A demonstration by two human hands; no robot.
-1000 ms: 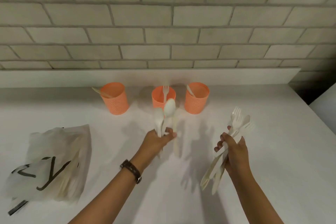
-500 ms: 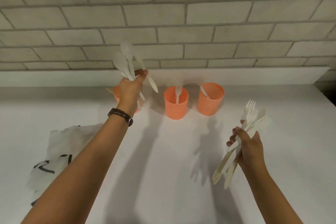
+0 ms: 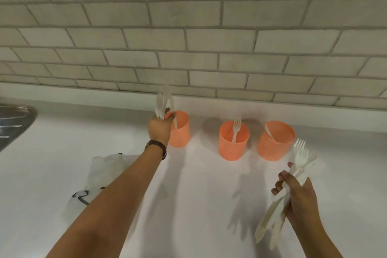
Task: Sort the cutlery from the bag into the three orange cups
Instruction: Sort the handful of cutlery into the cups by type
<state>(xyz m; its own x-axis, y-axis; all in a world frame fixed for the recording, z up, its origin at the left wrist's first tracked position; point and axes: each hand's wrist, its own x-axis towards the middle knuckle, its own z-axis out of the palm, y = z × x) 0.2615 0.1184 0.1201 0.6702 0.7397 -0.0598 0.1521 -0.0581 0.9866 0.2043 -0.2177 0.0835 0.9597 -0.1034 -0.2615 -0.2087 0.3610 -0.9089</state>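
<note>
1. Hands: the left hand (image 3: 160,126) is gripping a bunch of white spoons (image 3: 160,103) upright at the rim of the left orange cup (image 3: 180,135).
2. Fingers of the right hand (image 3: 298,192) are clutching a bundle of forks and knives (image 3: 299,156) above the counter (image 3: 199,205), near the right orange cup (image 3: 276,146).
3. Farther out, the middle orange cup (image 3: 234,146) is holding one fork (image 3: 236,132); the bag (image 3: 100,172) is lying beneath the left forearm.

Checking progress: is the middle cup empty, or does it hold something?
Not empty: one fork stands in the middle cup, tines up.
</note>
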